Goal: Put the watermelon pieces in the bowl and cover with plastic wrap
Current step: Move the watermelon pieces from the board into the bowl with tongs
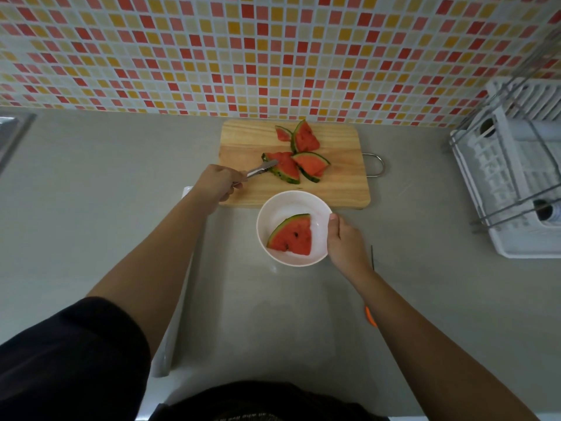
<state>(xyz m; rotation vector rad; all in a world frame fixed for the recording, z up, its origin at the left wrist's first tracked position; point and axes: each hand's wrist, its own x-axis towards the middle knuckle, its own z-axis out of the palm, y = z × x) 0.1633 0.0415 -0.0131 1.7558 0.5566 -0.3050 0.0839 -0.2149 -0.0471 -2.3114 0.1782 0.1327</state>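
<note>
Now tongs (261, 169) grip watermelon piece (283, 167) on board (340, 189).

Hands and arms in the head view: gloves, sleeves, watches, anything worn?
Both hands are bare: no gloves, rings or watch show on the left hand or the right hand. Both forearms are uncovered up to the wrist. A dark, loose short sleeve covers the left upper arm. The right arm leaves the frame before any sleeve shows. No markings show.
</note>
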